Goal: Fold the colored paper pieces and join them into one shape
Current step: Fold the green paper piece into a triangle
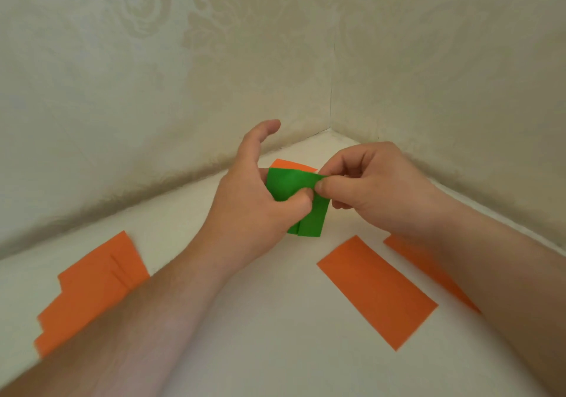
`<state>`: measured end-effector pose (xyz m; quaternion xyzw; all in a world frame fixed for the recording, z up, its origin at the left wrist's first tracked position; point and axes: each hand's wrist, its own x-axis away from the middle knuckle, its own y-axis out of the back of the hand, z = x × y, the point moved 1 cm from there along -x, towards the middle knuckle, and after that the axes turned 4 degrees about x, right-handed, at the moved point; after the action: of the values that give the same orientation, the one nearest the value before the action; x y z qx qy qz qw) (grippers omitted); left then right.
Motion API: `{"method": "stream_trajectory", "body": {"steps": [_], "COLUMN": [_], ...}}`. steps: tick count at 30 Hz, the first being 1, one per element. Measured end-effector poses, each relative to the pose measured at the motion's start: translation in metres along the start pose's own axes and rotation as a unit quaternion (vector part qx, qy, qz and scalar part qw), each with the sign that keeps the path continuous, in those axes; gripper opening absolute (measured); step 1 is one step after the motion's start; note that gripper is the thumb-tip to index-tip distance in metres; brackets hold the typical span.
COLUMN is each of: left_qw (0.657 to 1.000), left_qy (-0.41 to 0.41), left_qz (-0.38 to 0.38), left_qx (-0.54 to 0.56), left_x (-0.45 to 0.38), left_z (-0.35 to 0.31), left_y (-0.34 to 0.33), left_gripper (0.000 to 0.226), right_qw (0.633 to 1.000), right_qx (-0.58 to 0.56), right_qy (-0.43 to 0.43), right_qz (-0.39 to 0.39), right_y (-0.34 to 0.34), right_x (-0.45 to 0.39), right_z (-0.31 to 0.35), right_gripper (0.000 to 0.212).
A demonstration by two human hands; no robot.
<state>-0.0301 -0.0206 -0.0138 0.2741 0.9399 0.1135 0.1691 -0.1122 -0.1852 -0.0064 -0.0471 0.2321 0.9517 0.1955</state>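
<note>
A folded green paper piece (294,190) is held above the white tabletop (275,320), near the corner of the walls. My left hand (254,200) pinches its lower middle with the thumb on top, the forefinger sticking up. My right hand (364,182) pinches the green paper's upper right corner between thumb and forefinger. An orange paper piece (291,164) peeks out behind the green one; whether it lies on the table or is held with it I cannot tell.
A stack of folded orange paper pieces (88,292) lies at the left. One orange rectangle (376,289) lies at the right, and another orange piece (428,266) is partly under my right forearm. Patterned cream walls (183,75) close the table's far sides.
</note>
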Motion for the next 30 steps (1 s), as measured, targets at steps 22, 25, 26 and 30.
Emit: {"method": "stream_trajectory", "body": {"steps": [22, 25, 26, 30], "left_qw": [0.955, 0.954, 0.952, 0.946], "left_qy": [0.145, 0.141, 0.144, 0.153], "left_qz": [0.069, 0.093, 0.094, 0.088], "left_qx": [0.250, 0.247, 0.252, 0.271], "left_x": [-0.017, -0.015, -0.015, -0.016], "left_z": [0.008, 0.007, 0.006, 0.006], "left_y": [0.013, 0.011, 0.011, 0.011], "left_gripper": [0.061, 0.042, 0.032, 0.021], "right_qw": [0.985, 0.983, 0.983, 0.986], "right_qx": [0.022, 0.002, -0.007, -0.036], "right_qy": [0.173, 0.184, 0.185, 0.158], "right_qz": [0.004, -0.013, -0.019, -0.033], "right_y": [0.003, 0.004, 0.005, 0.007], "right_x": [-0.002, -0.003, -0.003, -0.005], "right_z": [-0.012, -0.012, -0.012, -0.012], "right_gripper": [0.031, 0.019, 0.019, 0.015]}}
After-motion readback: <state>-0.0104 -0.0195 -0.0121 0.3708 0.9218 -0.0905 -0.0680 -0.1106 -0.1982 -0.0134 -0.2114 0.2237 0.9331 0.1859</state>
